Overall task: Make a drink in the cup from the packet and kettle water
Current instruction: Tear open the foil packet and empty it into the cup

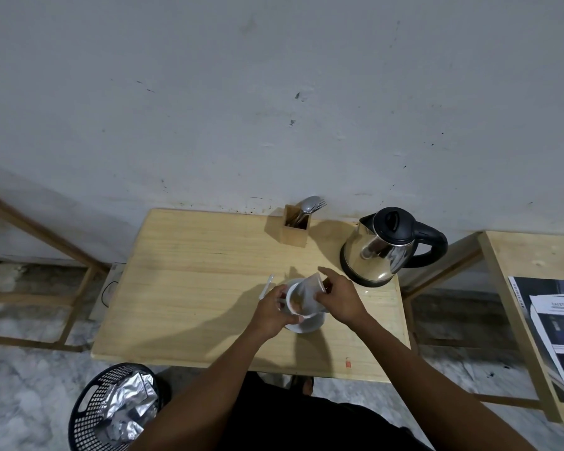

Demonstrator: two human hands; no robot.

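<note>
A white cup (293, 299) stands on a white saucer (308, 325) near the middle of the wooden table (192, 271). My left hand (272, 312) grips the cup at its handle side. My right hand (337, 299) holds a silvery packet (310, 292) tilted over the cup's mouth, with brownish powder visible inside the cup. The steel kettle (383, 247) with a black lid and handle sits on its base at the back right, apart from both hands.
A small white spoon (267, 286) lies left of the cup. A wooden holder (295, 229) with cutlery stands by the wall. A black basket (114, 408) of empty packets sits on the floor at lower left. Papers (557, 327) lie on a side table at right.
</note>
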